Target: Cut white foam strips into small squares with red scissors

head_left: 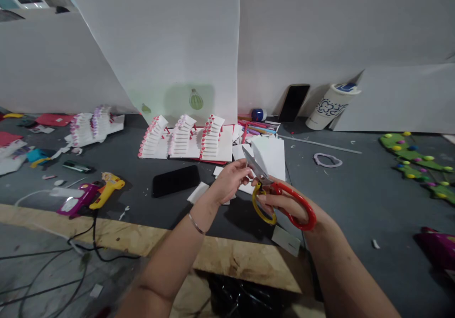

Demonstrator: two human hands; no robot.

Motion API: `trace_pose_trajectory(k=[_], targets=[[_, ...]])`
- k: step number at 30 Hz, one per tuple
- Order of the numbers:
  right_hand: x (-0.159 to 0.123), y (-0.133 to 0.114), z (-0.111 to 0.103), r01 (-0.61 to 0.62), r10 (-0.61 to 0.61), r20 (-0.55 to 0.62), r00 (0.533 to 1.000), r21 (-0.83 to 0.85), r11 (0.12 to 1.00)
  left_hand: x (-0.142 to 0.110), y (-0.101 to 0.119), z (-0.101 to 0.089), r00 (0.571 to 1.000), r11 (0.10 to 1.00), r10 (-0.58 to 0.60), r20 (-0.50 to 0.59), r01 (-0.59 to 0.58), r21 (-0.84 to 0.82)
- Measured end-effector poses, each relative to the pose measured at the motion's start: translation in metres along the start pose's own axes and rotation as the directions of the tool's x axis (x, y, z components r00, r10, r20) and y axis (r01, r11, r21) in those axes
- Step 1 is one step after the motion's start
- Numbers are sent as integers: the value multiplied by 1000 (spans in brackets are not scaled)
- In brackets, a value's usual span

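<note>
Scissors point(261, 173) with one red and one yellow handle are gripped in my right hand point(284, 202), its fingers through the loops. The blades point up and to the left. Just left of them, my left hand point(232, 180) is closed in a pinch beside the blades; what it pinches is too small or hidden to make out. Beneath and behind both hands lie white paper pieces point(273, 154). Further back stand three fanned rows of white strips with red or pink tips, the nearest being the right-hand row point(211, 138), on a white card point(227, 145).
A black phone point(176, 180) lies left of my hands. A yellow glue gun point(110, 187) and stapler point(77, 166) are further left. Behind are pens point(261, 127), a leaning phone point(294, 102) and a patterned cup point(330, 107). Green decorated felt pieces point(415, 149) lie at right.
</note>
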State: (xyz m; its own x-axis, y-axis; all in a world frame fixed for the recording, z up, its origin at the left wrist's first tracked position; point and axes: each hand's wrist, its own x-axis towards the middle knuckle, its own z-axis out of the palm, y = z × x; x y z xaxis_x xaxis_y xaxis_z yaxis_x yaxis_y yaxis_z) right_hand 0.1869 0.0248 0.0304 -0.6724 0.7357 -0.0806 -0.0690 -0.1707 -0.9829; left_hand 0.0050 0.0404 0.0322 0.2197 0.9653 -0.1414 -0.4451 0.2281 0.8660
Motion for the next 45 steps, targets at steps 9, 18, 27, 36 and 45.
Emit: trace_pose_trajectory(k=[9,18,27,36,45], targets=[[2,-5,6,-97,97,-10,995,28,995,4,3,-3,997,1000,6,-79,-8,-23],[2,4,-1,-22,23,-14,1000,59,998,1,-3,-6,985,993,59,-160,-42,107],[17,7,0,104,-93,-471,877,-2,995,-16,-20,11,998,958,62,-12,-56,280],[12,-5,-2,145,-157,-578,800,-67,987,-4,-21,-5,959,755,259,-117,-125,644],[10,-5,-8,269,-357,-638,682,-235,934,-18,14,-25,961,221,231,155,-207,953]])
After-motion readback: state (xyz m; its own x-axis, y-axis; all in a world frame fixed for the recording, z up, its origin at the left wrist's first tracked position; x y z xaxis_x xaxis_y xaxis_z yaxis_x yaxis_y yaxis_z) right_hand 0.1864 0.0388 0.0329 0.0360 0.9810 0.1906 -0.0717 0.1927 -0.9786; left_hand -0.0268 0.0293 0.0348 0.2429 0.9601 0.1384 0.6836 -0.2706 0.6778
